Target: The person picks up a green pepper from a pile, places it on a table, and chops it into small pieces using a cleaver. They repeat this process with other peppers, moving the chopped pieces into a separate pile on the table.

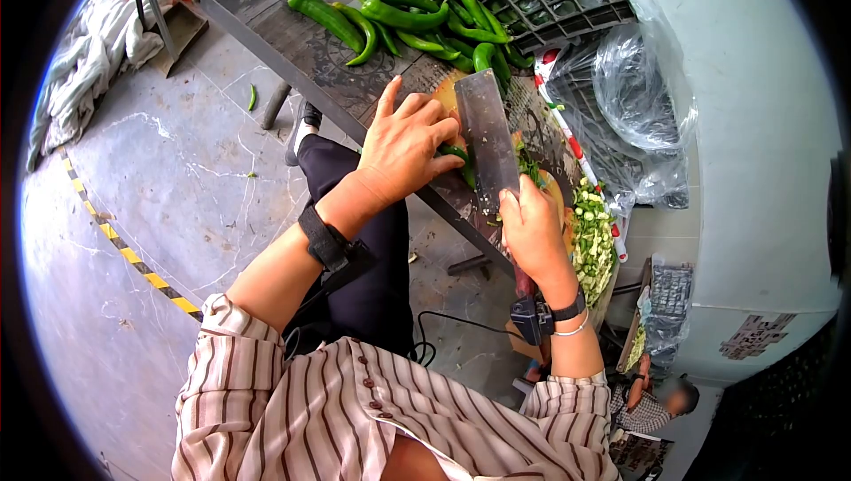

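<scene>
Left hand (406, 137) pinches green pepper (458, 154), right hand (535, 231) wraps around cleaver (487, 135), pepper sitting between left hand and cleaver.

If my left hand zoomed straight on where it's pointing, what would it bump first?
Probably the cleaver blade, just past the left hand, though one picture can't show exactly how close they are.

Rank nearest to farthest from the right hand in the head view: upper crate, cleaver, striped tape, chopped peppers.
1. Cleaver: in the right hand.
2. Chopped peppers: just right of the hand.
3. Upper crate: top of view.
4. Striped tape: far left.
</scene>
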A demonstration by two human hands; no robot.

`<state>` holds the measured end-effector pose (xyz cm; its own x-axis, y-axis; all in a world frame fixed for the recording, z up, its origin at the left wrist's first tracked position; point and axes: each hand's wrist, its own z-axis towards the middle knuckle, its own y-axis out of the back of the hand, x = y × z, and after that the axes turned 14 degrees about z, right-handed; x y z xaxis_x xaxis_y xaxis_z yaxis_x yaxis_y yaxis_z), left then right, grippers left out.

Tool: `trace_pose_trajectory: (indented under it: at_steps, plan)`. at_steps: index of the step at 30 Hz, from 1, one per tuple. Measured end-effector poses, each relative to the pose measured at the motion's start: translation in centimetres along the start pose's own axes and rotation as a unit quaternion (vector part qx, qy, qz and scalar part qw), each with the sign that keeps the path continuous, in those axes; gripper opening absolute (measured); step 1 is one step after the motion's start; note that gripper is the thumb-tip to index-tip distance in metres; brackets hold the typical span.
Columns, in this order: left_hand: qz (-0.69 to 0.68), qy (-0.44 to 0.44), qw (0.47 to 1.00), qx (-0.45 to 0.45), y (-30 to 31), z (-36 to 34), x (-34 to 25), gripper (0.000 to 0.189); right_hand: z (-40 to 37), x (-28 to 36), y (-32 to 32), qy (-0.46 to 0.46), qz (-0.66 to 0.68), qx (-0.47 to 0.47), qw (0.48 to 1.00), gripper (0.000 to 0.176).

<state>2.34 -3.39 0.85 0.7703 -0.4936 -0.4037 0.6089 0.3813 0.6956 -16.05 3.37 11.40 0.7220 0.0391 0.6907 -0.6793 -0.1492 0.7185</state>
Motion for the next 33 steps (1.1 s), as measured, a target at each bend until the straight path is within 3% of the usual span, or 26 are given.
trace_pose_trajectory:
  at_steps: [12,19,21,33]
  plan:
    - [0.012,0.008,0.999,0.029,0.2,0.0,0.0,0.026,1.2,0.9,0.6,0.052,-0.076,0.047,0.995,0.014]
    - [0.007,0.006,1.0,0.026,0.3,-0.1,-0.1,0.024,1.8,1.4,1.1,0.03,-0.102,0.072,0.992,0.016]
    - [0.005,0.005,1.0,0.021,0.2,-0.1,0.0,0.024,2.0,1.5,1.2,0.068,-0.137,0.079,0.985,0.017]
    - [-0.006,0.011,0.999,0.033,0.3,0.0,-0.1,0.024,2.5,1.3,1.3,0.014,-0.116,0.096,0.989,0.019]
